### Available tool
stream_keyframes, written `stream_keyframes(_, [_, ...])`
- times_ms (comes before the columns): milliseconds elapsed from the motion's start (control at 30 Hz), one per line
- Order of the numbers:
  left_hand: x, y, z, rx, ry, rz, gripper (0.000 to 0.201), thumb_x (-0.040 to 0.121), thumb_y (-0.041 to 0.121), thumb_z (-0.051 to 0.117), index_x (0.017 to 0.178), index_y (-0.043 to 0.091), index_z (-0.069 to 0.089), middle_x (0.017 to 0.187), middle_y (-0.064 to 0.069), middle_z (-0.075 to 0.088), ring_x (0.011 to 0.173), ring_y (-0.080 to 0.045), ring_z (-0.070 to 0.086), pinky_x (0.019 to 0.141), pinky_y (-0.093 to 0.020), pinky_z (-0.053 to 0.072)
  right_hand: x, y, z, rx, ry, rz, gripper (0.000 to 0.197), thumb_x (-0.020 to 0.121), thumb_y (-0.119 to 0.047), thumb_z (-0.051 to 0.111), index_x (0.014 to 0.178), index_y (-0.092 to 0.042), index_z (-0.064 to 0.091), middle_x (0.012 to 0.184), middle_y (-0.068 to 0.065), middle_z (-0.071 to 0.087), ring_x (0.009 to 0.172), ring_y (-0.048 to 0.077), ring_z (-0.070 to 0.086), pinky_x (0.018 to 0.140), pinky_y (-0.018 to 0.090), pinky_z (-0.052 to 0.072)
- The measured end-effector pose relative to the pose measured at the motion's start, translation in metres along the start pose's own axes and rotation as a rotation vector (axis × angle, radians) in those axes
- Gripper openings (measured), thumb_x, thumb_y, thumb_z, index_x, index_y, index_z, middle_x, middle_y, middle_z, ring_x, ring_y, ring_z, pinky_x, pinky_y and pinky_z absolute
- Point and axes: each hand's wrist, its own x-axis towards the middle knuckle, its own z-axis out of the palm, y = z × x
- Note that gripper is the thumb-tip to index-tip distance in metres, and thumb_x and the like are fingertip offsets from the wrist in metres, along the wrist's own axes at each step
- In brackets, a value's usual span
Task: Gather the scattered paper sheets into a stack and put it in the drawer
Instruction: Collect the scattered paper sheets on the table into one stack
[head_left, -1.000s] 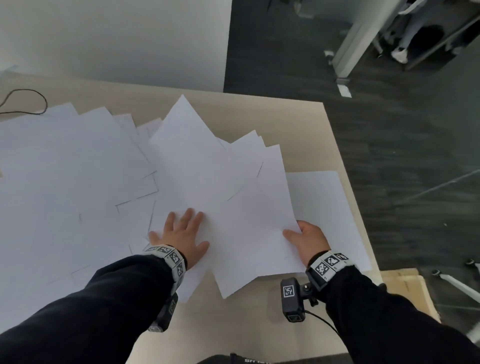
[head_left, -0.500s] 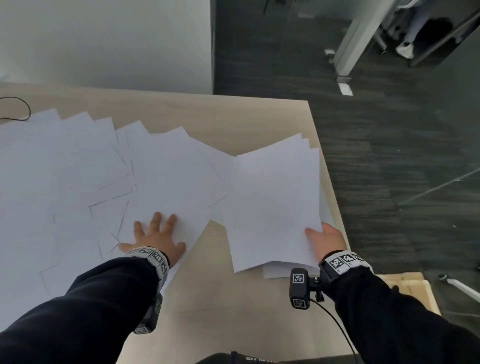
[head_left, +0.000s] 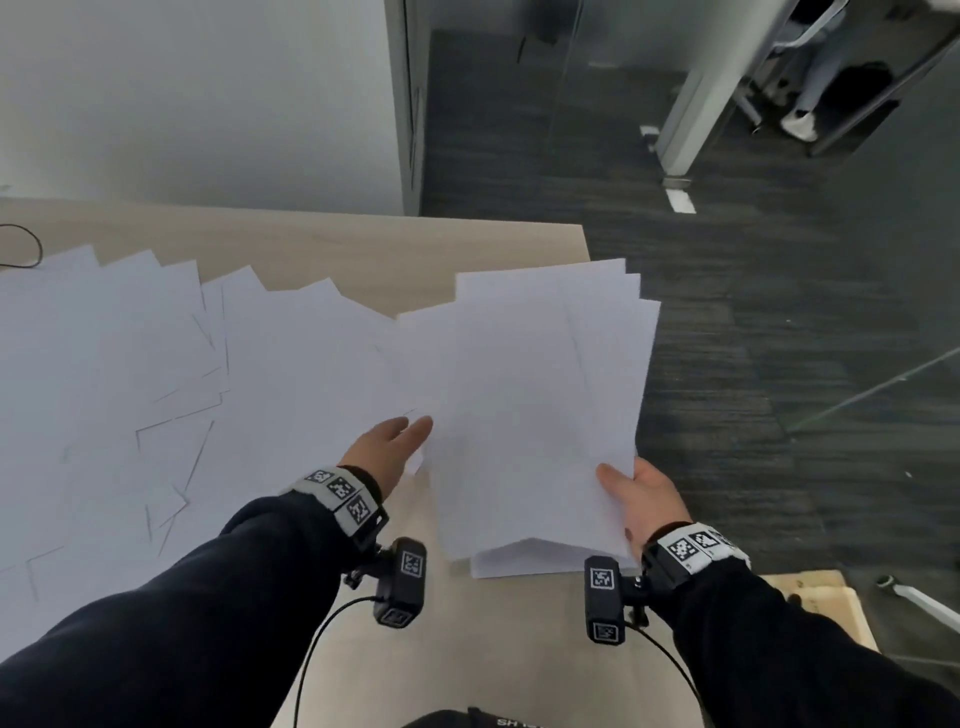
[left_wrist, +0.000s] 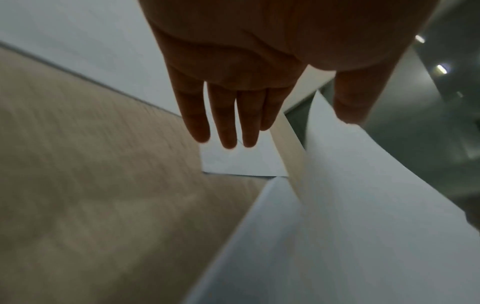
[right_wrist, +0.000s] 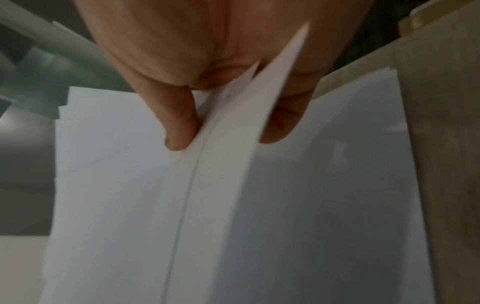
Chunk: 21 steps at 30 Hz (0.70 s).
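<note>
Right hand (head_left: 641, 501) pinching the paper stack (head_left: 545, 415) at its near corner, above the bench (head_left: 363, 244) edge. Left hand (head_left: 387, 449) flat and open beside it. Floppy, slippery stuff; better gripped along both long edges.

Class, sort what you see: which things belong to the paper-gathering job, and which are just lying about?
Belongs to the job:
gathered stack, gripped by the right hand
scattered sheets on the table
left hand, fingers straight

Just lying about:
black cable
glass partition
</note>
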Motion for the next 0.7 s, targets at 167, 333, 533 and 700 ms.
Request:
stream_keyframes(167, [0.005, 0.015, 0.008, -0.368, -0.037, -0.089, 0.068, 0.054, 0.043, 0.087, 0.111, 0.014, 0.064, 0.102, -0.01, 0.075, 0.093, -0.033, 0.071, 0.086, -0.055, 0.056, -0.003, -0.005, -0.001, -0.09, -0.268, 0.02, 0.015, 0.095, 0.0, 0.054, 0.096, -0.009, 0.066, 0.096, 0.011, 0.073, 0.08, 0.021, 0.072, 0.075, 0.035, 0.058])
stream_keyframes(333, [0.001, 0.008, 0.017, -0.344, -0.06, -0.107, 0.033, 0.078, -0.001, 0.074, 0.109, 0.007, 0.065, 0.095, -0.012, 0.073, 0.084, -0.032, 0.07, 0.076, -0.047, 0.058, -0.001, -0.005, 0.012, -0.217, -0.402, 0.045, 0.02, 0.09, 0.004, 0.058, 0.103, -0.01, 0.066, 0.096, 0.01, 0.072, 0.079, 0.019, 0.07, 0.065, 0.027, 0.055])
stream_keyframes(533, [-0.02, 0.032, 0.003, -0.332, 0.07, 0.19, 0.022, 0.059, 0.019, 0.073, 0.08, 0.022, 0.076, 0.088, -0.003, 0.077, 0.089, -0.028, 0.072, 0.09, -0.046, 0.055, 0.002, -0.024, 0.032, -0.224, -0.261, -0.103, 0.017, 0.086, 0.003, 0.063, 0.089, -0.013, 0.067, 0.083, 0.003, 0.072, 0.068, 0.01, 0.069, 0.054, 0.015, 0.05])
stream_keyframes(700, [-0.041, 0.068, -0.02, -0.41, 0.113, 0.363, 0.032, 0.064, 0.013, 0.071, 0.096, 0.016, 0.074, 0.097, -0.004, 0.077, 0.091, -0.021, 0.072, 0.08, -0.029, 0.055, 0.009, -0.059, 0.044, -0.149, -0.191, -0.225, 0.018, 0.086, 0.001, 0.065, 0.084, -0.016, 0.067, 0.074, -0.007, 0.067, 0.059, -0.001, 0.061, 0.055, 0.012, 0.044])
